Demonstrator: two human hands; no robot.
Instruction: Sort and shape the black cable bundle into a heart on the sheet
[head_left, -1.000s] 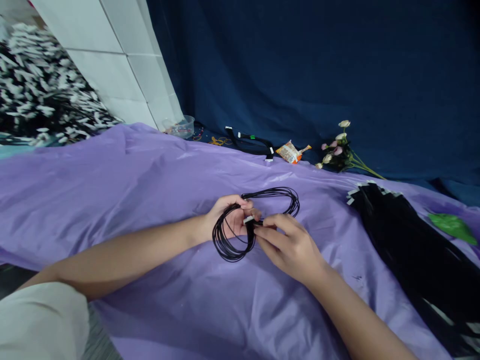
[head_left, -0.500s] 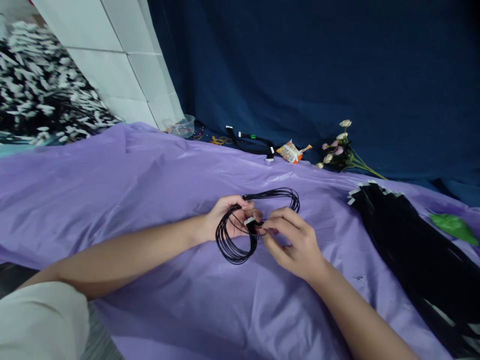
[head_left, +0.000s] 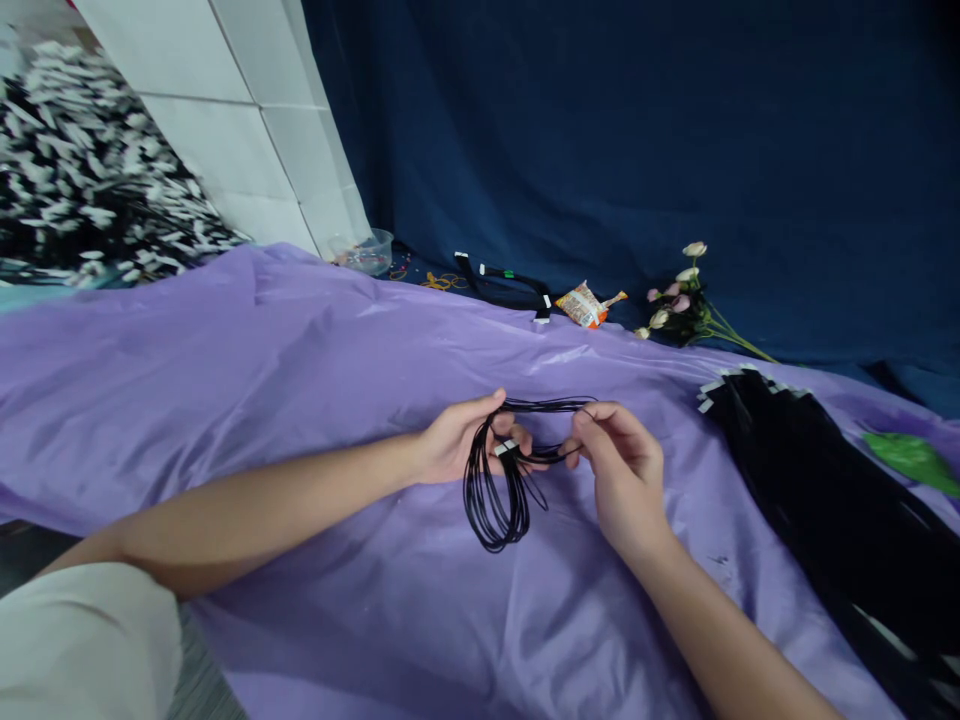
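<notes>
A thin black cable (head_left: 495,505), wound into loops, hangs between my two hands above the purple cloth. My left hand (head_left: 466,440) grips the coil, its thumb on top and the fingers curled behind the strands. A white connector (head_left: 507,448) at the cable's end sits close to my left fingertips. My right hand (head_left: 621,460) pinches the far bend of the loops between thumb and fingers, to the right of the connector. The lower loops droop freely below my left hand.
Purple cloth (head_left: 360,350) covers the work surface. Many black cables with white ends (head_left: 810,480) lie at the right, near a green leaf (head_left: 911,458). Along the back are a clear bowl (head_left: 371,252), rubber bands (head_left: 444,282), short cables (head_left: 510,297), a snack packet (head_left: 583,304) and artificial flowers (head_left: 686,295).
My right hand has moved right from the connector to the far bend of the coil. The upper loops are now stretched flatter between my hands, and the lower loops hang slightly further right.
</notes>
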